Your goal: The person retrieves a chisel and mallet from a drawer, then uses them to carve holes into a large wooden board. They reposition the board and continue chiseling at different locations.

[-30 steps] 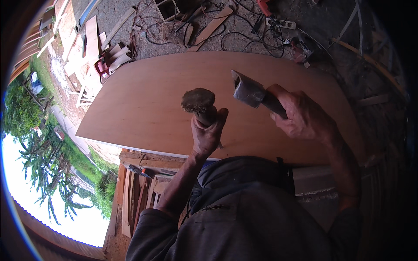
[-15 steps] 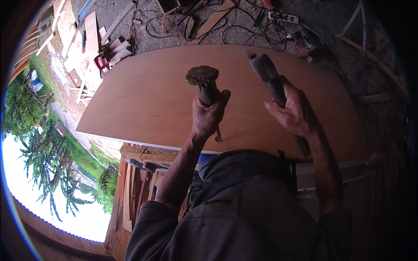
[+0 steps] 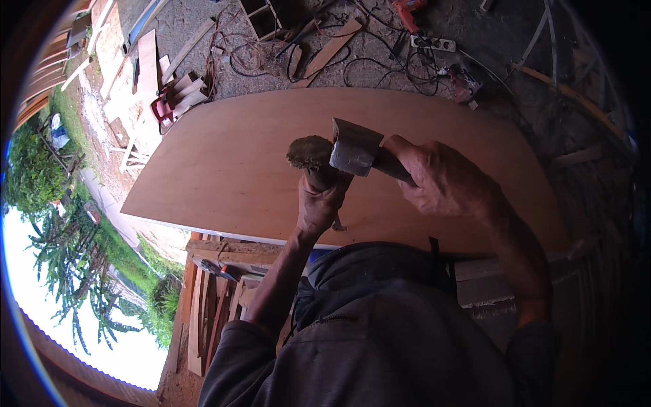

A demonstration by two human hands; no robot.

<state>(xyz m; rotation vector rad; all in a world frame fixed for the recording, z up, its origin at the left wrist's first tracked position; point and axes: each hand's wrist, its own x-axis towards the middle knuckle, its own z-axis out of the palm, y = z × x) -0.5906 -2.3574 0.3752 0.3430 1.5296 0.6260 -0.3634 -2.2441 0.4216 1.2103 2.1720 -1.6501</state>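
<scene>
My left hand (image 3: 320,207) is closed round the handle of a chisel (image 3: 308,150), held upright over the near side of a wooden panel (image 3: 224,163). The chisel's butt is frayed and mushroomed. Its blade reaches down below my fist to a small cut in the panel near the edge. In my right hand (image 3: 444,178) is a hatchet (image 3: 356,148) with a broad dark metal head, gripped by its handle. The head lies right beside the chisel's butt, overlapping it in view; whether they touch, I cannot tell.
Beyond the panel, cables, a power strip (image 3: 432,43), a red drill (image 3: 409,13) and wood offcuts (image 3: 332,47) lie on the floor. A red tool (image 3: 163,110) is at the far left. Planks (image 3: 203,312) and pliers (image 3: 218,269) are below the panel's near edge.
My right hand has swung the hatchet leftward and turned it, bringing its head from apart to beside the chisel's butt. My left hand keeps its hold on the chisel at nearly the same spot.
</scene>
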